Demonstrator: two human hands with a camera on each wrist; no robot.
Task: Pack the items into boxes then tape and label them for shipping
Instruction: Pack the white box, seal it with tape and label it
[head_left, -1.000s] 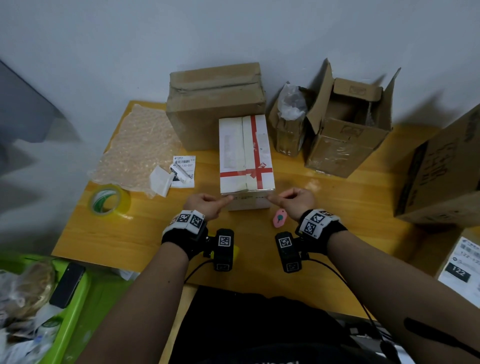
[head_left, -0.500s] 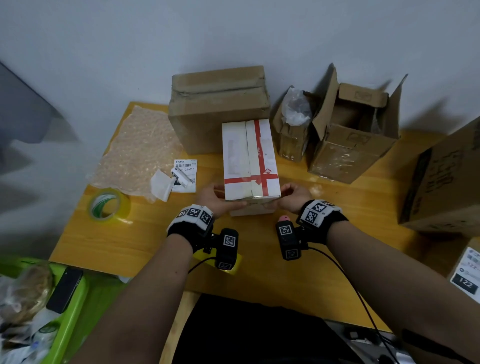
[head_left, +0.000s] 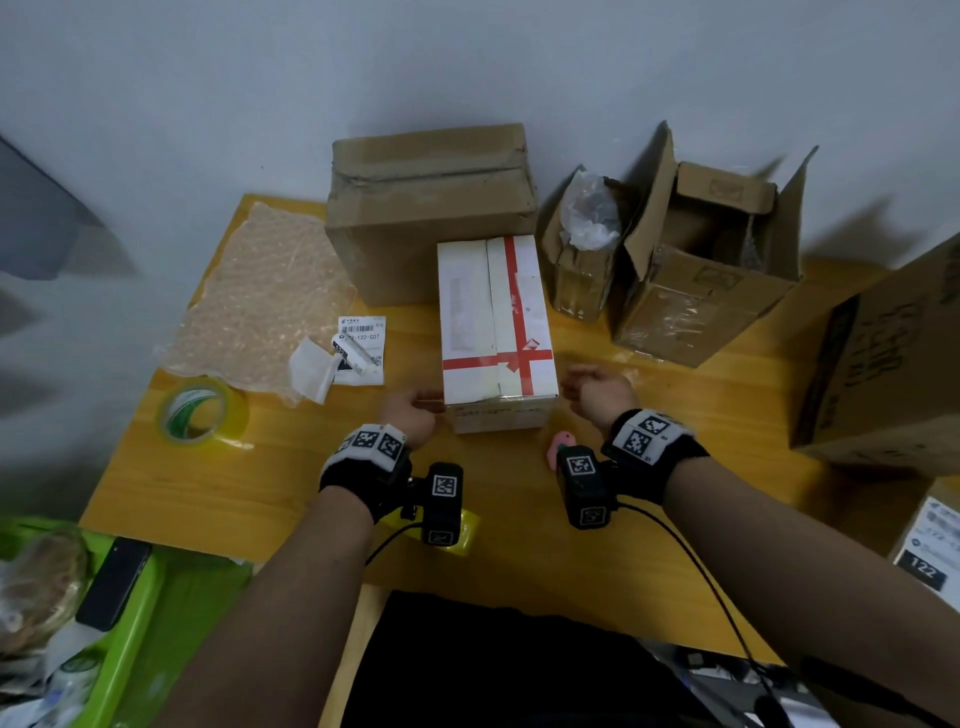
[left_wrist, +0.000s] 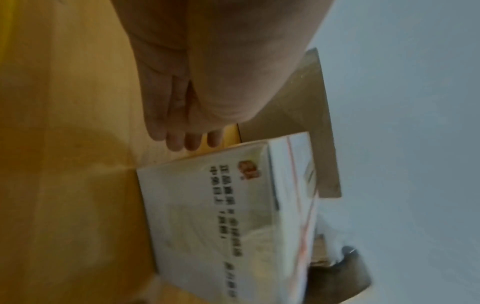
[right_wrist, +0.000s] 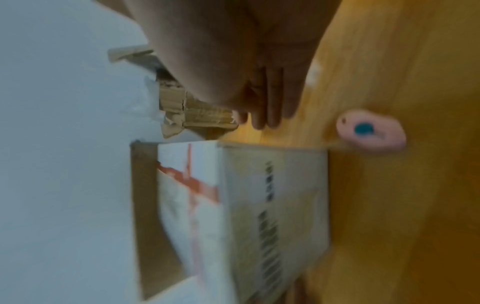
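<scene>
Box of white card with red tape crossing its lid (head_left: 496, 332) stands on the yellow wooden table (head_left: 260, 493), its long side running from near to far, its far end close to the large closed brown carton (head_left: 431, 208) behind it. The left hand (head_left: 413, 415) lies just beside the box's near left corner, fingers straight and relaxed, grasping nothing; from the head view I cannot tell whether the fingertips touch the card, and the left wrist view shows the fingers (left_wrist: 176, 131) extended near the box's corner with table showing between. The right hand (head_left: 597, 389) sits just off the near right corner, palm turned inward, fingers loosely extended and apart from the box, released. The right wrist view is blurred, but shows straight fingers (right_wrist: 270, 107) over bare table.

A small pink oval object with a dark spot (head_left: 560, 446) lies on the table near the right wrist. To the left are a roll of clear tape with a green core (head_left: 202, 413), a sheet of bubble wrap (head_left: 260, 296), a printed shipping label (head_left: 361, 348) and a folded white paper (head_left: 311, 369). To the right of the white box stand a narrow brown box stuffed with clear plastic (head_left: 582, 249) and an open brown carton with raised flaps (head_left: 701, 270).
</scene>
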